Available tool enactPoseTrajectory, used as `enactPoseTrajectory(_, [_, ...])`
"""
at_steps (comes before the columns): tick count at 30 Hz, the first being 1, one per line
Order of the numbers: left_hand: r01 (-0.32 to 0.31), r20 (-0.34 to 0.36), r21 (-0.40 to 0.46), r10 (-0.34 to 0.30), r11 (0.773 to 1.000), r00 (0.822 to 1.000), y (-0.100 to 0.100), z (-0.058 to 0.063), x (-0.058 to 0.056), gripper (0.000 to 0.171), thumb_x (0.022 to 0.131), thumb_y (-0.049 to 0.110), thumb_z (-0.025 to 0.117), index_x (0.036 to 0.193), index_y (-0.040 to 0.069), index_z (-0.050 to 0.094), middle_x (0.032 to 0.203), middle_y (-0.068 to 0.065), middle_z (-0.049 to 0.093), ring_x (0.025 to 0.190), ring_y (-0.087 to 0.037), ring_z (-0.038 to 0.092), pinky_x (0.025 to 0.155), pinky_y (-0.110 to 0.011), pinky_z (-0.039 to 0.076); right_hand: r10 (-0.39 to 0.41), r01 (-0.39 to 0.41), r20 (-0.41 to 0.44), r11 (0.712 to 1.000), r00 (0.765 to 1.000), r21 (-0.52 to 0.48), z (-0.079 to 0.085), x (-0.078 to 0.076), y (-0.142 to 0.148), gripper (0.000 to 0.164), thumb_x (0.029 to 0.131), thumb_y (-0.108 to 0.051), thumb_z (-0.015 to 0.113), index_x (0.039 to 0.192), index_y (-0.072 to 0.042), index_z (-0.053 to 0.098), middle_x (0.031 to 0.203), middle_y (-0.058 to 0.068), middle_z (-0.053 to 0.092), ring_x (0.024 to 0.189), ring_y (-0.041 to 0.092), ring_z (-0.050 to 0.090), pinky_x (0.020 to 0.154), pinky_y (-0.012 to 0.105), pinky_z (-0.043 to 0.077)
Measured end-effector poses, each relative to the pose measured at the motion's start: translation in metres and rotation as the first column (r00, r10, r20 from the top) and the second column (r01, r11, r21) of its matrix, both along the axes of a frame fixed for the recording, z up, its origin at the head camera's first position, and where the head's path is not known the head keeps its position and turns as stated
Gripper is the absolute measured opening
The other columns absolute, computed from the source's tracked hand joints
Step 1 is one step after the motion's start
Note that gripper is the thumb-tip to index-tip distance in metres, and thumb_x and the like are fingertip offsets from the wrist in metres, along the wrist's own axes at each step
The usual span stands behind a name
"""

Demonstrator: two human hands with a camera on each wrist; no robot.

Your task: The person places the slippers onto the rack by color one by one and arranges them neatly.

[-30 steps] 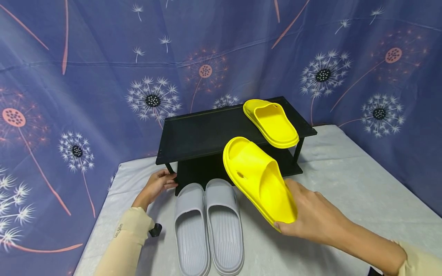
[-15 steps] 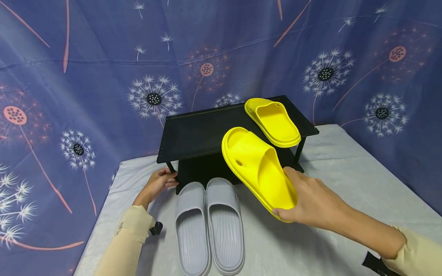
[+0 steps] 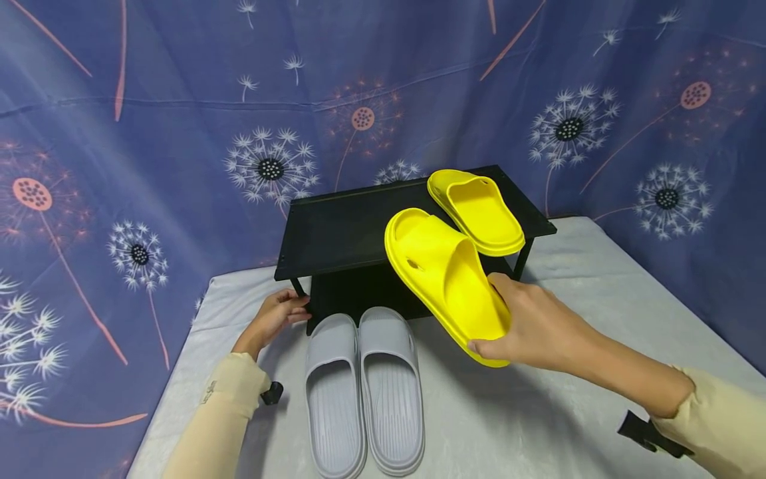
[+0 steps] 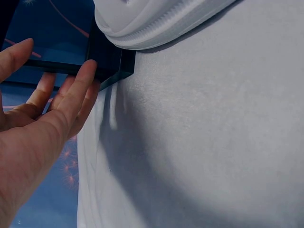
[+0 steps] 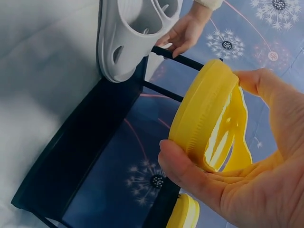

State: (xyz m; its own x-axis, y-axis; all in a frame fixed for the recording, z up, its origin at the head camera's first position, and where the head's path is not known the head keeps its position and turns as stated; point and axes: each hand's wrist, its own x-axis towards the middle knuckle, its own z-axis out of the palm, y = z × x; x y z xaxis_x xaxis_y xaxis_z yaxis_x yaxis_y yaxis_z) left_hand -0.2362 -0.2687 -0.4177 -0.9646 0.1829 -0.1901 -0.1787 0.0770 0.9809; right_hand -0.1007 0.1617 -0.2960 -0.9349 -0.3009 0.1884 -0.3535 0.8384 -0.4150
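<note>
My right hand [image 3: 532,326] grips a yellow slipper [image 3: 439,279] by its heel end, thumb on one side and fingers on the other. Toe pointing away, the slipper is held tilted in front of the black two-tier rack [image 3: 347,233]. A matching yellow slipper [image 3: 485,216] rests on the right part of the rack's top board. With its fingers extended, my left hand [image 3: 275,319] touches the rack's left leg; in the left wrist view the thumb of this hand [image 4: 42,123] stands apart. Two grey slippers, a left one [image 3: 335,419] and a right one [image 3: 391,412], lie side by side before the rack.
A pale cloth [image 3: 574,406] covers the table. Behind it hangs a blue curtain [image 3: 419,66] with dandelion prints. The rack's lower board [image 3: 365,293] is partly hidden behind the slippers. A black wrist device [image 3: 649,436] sits by the right sleeve.
My right hand has moved the yellow slipper up and forward, nearer the rack's top board. My left hand stays at the rack's left leg. The grey slippers have not moved.
</note>
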Motion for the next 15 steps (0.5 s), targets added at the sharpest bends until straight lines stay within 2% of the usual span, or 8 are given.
enactPoseTrajectory(6, [0.006,0.003,-0.018,-0.006,1.0,1.0,0.005,0.01,0.007,0.013,0.096,0.002,0.055,0.092,-0.001,0.043,0.105,-0.02,0.051,0.096,-0.032,0.06,0.104,-0.056,0.042,0.006,-0.006,0.006,1.0,1.0,-0.007,0.004,-0.007,-0.002,0.074,0.064,-0.047,0.084,0.114,-0.005,0.049,0.076,0.001,0.056,0.063,0.013,0.052,0.053,0.026,0.045])
enactPoseTrajectory(15, [0.003,0.002,-0.015,-0.003,1.0,1.0,0.004,0.01,0.007,0.014,0.096,0.003,0.055,0.092,-0.001,0.043,0.103,-0.016,0.052,0.095,-0.03,0.06,0.104,-0.056,0.041,0.011,-0.011,0.032,1.0,0.999,0.0,0.011,-0.015,-0.001,0.077,0.066,-0.051,0.082,0.115,-0.001,0.049,0.075,0.002,0.057,0.063,0.014,0.053,0.052,0.026,0.045])
